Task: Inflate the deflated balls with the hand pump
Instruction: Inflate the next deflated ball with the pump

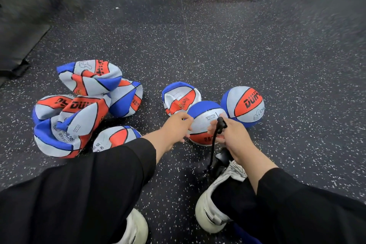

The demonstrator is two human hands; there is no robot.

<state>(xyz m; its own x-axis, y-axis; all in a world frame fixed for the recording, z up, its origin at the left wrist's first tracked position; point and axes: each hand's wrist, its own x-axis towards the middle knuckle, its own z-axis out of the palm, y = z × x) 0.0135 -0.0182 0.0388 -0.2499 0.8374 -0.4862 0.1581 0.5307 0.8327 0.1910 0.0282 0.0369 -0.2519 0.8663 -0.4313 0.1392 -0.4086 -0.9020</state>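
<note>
Left hand (179, 125) grips the round, firm ball (204, 123); right hand (230, 134) pinches the pump hose (214, 140) at its 3 o'clock side. Crumpled balls (79, 105) lie at 9 o'clock.

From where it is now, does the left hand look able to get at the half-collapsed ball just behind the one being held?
Probably yes: the left hand rests on the held ball, and the half-collapsed ball lies right beyond its knuckles with nothing between them.

Red, blue and grey panelled balls (206, 123), black pump hose (214, 140), white-speckled dark floor (237, 45), black sleeves (99, 180), white shoes (213, 204)
</note>
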